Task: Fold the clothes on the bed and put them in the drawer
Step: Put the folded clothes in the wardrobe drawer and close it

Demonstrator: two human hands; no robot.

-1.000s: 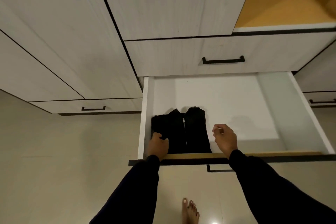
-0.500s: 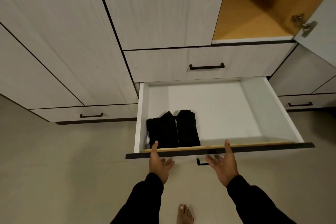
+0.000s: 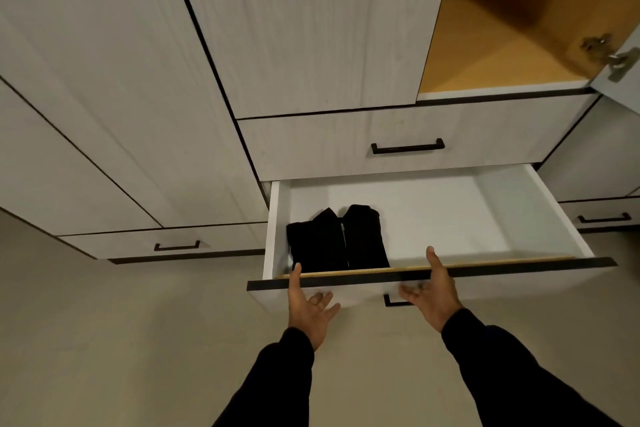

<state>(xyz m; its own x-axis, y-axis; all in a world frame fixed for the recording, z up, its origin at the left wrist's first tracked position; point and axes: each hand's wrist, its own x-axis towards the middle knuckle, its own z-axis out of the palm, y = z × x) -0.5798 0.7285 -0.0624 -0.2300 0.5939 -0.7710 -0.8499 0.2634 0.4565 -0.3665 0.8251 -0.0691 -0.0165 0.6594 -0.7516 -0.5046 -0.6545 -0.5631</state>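
Note:
A white drawer [image 3: 485, 218] stands pulled out from the wardrobe, its dark front edge toward me. A folded black zip garment [image 3: 337, 239] lies in the drawer's left part. My left hand [image 3: 308, 305] rests against the drawer front, thumb over the top edge and fingers spread below, just in front of the garment. My right hand [image 3: 433, 295] presses the front the same way, thumb up over the edge, fingers beside the black handle [image 3: 394, 302]. Neither hand holds cloth. The bed is out of sight.
A shut drawer with a black handle [image 3: 408, 147] sits right above the open one. An open cupboard [image 3: 512, 45] with an orange inside is at the upper right, its door hinge [image 3: 609, 55] at the edge. More shut drawers [image 3: 176, 246] lie left and right over beige floor.
Both hands came out of the drawer, leaving the black garment inside, and moved to the drawer's front edge. My view has pulled back and up.

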